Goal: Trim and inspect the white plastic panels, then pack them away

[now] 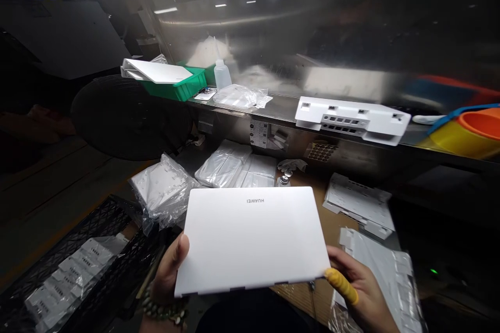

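A white plastic cover (253, 239) printed with upside-down HUAWEI lettering is held up in front of me, its smooth face towards the camera. My left hand (172, 265) grips its left edge, thumb on the face and a beaded bracelet at the wrist. At the lower right corner my right hand (357, 283) holds it too, with a yellow finger cot on one digit. The fingers behind the cover are hidden. Close to my right hand lies a bagged white cover (386, 276), and beyond it a bare white housing (359, 203).
Bagged white parts (224, 166) lie behind the cover, near a small metal-topped bottle (284, 181). A black crate (105, 213) holds several wrapped parts at left. The shelf carries a green bin (189, 86), a squeeze bottle (222, 75) and a white housing (351, 119).
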